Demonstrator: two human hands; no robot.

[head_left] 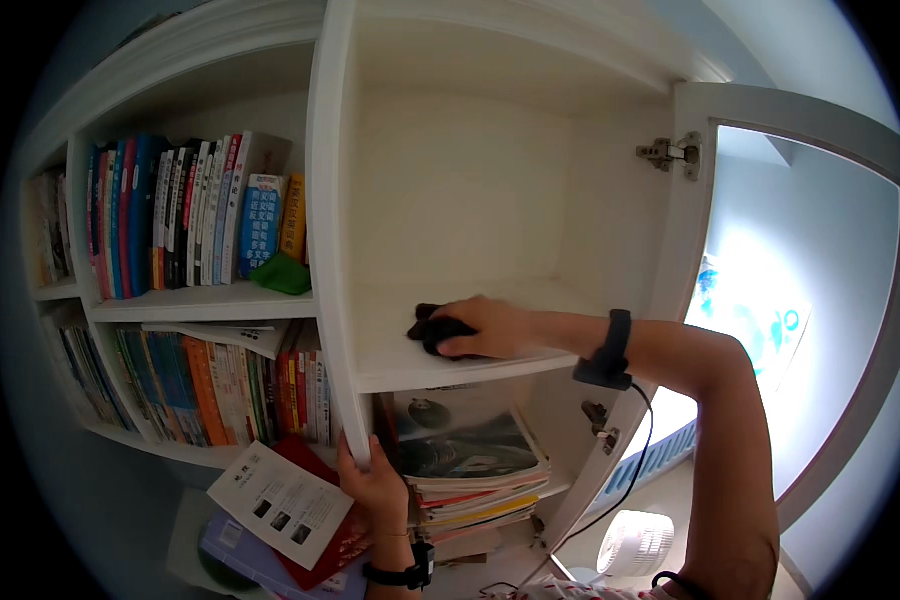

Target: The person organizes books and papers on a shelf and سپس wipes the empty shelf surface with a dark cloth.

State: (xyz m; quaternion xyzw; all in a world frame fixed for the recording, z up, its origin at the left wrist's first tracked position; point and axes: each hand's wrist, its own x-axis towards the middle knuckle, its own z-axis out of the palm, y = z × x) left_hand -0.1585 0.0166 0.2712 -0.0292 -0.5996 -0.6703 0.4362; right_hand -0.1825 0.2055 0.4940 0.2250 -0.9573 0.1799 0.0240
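My right hand [490, 325] is closed over a crumpled black cloth [440, 332], pressing it on the white cabinet shelf [400, 372] near its front edge. Part of the cloth is hidden beneath my fingers. Lower down, my left hand [375, 488] grips the white upright [336, 250] between the two cabinet sections, with the thumb on one side and the fingers on the other. Beside that hand, a white printed sheet [282, 505] lies over a red folder [342, 545]. A pile of magazines and books [465, 440] fills the compartment below the shelf.
The glass-paned cabinet door [692, 240] stands swung out at the right, with metal hinges [670, 153]. Rows of books [185, 215] and a green object [282, 272] occupy the left shelves. A white fan [635, 543] and a black cable [642, 470] are at lower right.
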